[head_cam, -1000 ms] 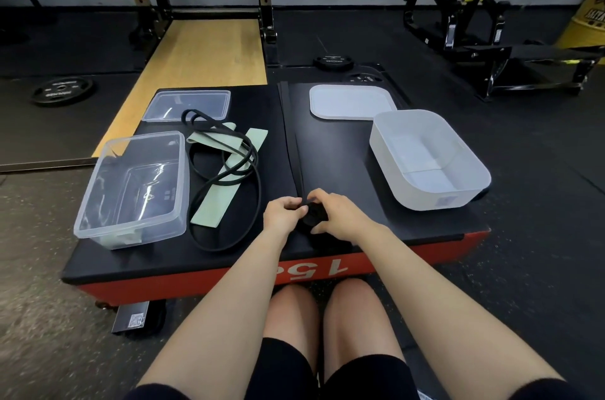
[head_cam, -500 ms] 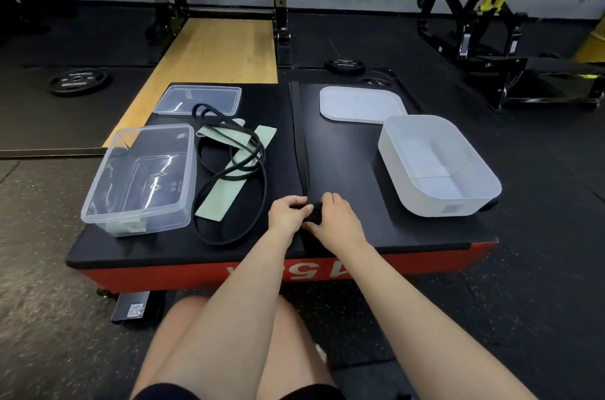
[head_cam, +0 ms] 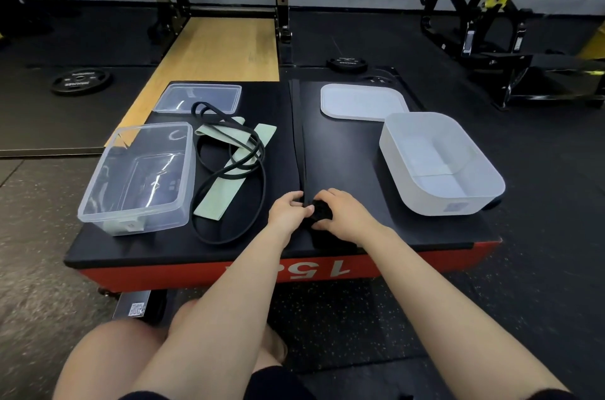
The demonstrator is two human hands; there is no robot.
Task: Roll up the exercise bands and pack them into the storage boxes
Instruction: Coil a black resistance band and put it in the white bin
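A long black flat band (head_cam: 299, 137) lies straight down the middle of the black platform (head_cam: 347, 151). Its near end is wound into a small roll (head_cam: 320, 211). My left hand (head_cam: 288, 210) and my right hand (head_cam: 343, 213) both grip that roll from either side. To the left lies a pale green band (head_cam: 234, 170), with a thin black loop band (head_cam: 229, 183) tangled over it. A clear storage box (head_cam: 140, 177) stands at the left, and a white storage box (head_cam: 438, 164) at the right; both look empty.
A clear lid (head_cam: 199, 98) and a white lid (head_cam: 361, 102) lie at the back of the platform. The platform has a red front edge (head_cam: 294, 272). A wooden lifting deck (head_cam: 216, 49), weight plates (head_cam: 82, 80) and yellow-black gym machines (head_cam: 484, 7) stand beyond. My bare knees are below.
The camera has shifted forward and to the left. My hands stay on the roll, which has moved slightly farther up the band.
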